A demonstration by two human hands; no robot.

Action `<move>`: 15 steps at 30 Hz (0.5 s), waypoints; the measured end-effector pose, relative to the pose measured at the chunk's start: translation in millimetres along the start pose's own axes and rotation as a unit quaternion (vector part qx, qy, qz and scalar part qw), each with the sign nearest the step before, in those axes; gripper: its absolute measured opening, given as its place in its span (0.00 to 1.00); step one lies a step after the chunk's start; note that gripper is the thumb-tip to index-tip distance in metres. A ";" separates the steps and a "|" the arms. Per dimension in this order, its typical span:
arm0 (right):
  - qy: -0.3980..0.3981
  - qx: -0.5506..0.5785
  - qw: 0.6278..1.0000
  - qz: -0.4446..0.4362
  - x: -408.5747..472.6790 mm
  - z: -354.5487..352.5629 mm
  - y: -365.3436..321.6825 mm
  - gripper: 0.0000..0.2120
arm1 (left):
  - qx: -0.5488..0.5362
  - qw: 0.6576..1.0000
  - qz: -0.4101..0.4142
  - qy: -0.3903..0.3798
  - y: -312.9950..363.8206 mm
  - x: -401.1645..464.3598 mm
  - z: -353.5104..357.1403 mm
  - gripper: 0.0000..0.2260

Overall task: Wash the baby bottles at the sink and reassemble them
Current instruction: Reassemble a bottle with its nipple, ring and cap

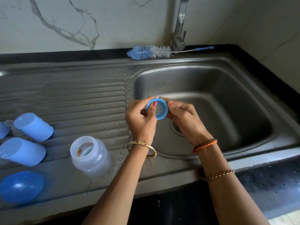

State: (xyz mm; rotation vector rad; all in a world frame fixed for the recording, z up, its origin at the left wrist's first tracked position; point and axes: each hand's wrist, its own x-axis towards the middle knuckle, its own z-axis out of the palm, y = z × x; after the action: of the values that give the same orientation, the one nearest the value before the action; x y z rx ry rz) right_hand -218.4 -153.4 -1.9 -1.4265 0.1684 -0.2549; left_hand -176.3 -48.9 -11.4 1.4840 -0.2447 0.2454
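Marble-veined wall [65,21], black countertop [267,181]

Steel drainboard [84,95], open clear bottle [90,155], blue caps [34,127], brush [149,51] on rim

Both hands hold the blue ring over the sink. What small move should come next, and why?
Probably carry the blue ring, held by the left hand and right hand, left to the open bottle on the drainboard: its mouth is bare.
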 end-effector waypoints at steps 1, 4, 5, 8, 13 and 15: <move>0.011 -0.011 1.000 0.000 -0.6 4.1 0.6 0.11 | -0.005 1.000 -0.010 0.000 -1.5 2.2 -1.6 0.12; 0.089 -0.072 0.993 -0.007 -0.4 14.3 2.1 0.09 | -0.011 0.998 -0.052 -0.046 -4.4 5.7 -4.7 0.14; 0.109 -0.073 0.991 -0.008 0.1 15.2 2.3 0.09 | -0.019 0.995 -0.075 -0.061 -4.9 5.3 -4.4 0.15; 0.145 -0.107 0.984 -0.015 0.7 16.3 3.9 0.09 | -0.037 0.991 -0.114 -0.066 -4.8 4.0 -3.1 0.17; 0.137 -0.127 0.982 -0.020 -2.5 20.1 3.3 0.07 | -0.066 0.992 -0.100 -0.042 -0.9 1.5 -2.7 0.13; 0.139 -0.130 0.981 -0.019 -3.3 19.2 1.8 0.07 | -0.070 0.993 -0.082 -0.043 0.3 0.3 -1.9 0.09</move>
State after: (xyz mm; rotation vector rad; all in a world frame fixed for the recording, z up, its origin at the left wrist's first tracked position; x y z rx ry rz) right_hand -216.4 -134.0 -1.1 -1.6502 0.4171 -0.4778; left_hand -176.0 -46.9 -11.1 1.3687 -0.2041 0.0320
